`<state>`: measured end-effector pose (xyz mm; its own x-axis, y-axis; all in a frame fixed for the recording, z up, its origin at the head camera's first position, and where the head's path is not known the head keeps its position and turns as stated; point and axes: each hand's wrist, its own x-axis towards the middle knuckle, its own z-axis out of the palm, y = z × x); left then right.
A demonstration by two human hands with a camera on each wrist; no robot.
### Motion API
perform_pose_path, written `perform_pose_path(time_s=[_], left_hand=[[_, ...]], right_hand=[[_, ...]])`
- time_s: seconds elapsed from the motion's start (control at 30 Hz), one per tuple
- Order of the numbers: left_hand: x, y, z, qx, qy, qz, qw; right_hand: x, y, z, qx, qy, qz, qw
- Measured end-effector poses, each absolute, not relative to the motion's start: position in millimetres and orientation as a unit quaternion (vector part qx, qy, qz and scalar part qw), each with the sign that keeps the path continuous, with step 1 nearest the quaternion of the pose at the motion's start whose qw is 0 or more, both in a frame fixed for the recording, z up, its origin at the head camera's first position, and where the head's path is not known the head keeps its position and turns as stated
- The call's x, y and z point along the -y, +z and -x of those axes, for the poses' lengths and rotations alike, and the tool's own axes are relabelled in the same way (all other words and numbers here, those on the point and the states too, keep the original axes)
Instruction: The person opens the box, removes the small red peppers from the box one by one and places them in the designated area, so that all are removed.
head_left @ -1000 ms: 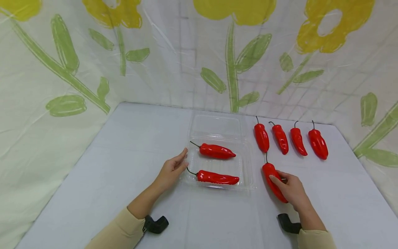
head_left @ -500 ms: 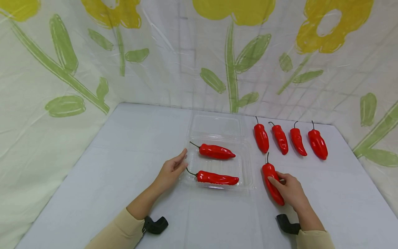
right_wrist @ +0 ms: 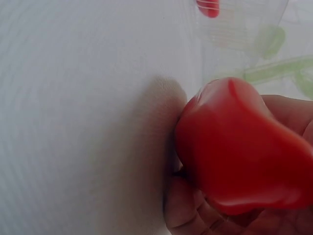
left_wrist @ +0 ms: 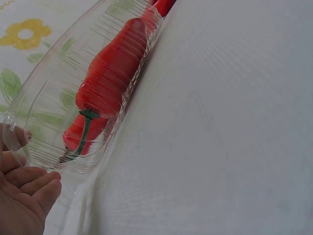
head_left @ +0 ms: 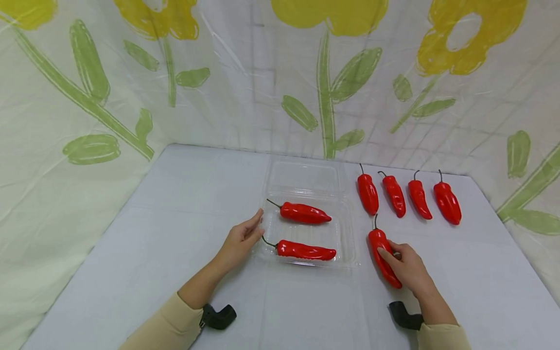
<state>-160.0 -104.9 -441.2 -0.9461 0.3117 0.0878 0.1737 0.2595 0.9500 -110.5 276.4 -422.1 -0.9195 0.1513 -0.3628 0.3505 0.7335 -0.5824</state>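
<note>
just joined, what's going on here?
A person is handling red peppers with bare hands. The right hand grips one pepper to the right of a clear plastic container, while the left hand is at the container's left edge. The container's lid is open, on the far side. Two peppers lie inside, and four more lie in a row at the far right of the table.

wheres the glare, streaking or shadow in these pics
Head view: bright highlights on the glossy red peppers; left wrist view: ridges of the clear container streak the peppers behind them; right wrist view: a soft shadow on the white tabletop beside the held pepper.
</note>
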Motion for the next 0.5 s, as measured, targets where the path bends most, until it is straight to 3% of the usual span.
perform_pose_path(time_s=[0.5], left_hand=[[104.1,-441.0,160.2,-0.792,0.589,-0.150,0.060]], right_hand=[[-276.8,-422.4,110.4,-0.921,-0.336,-0.129,0.147]])
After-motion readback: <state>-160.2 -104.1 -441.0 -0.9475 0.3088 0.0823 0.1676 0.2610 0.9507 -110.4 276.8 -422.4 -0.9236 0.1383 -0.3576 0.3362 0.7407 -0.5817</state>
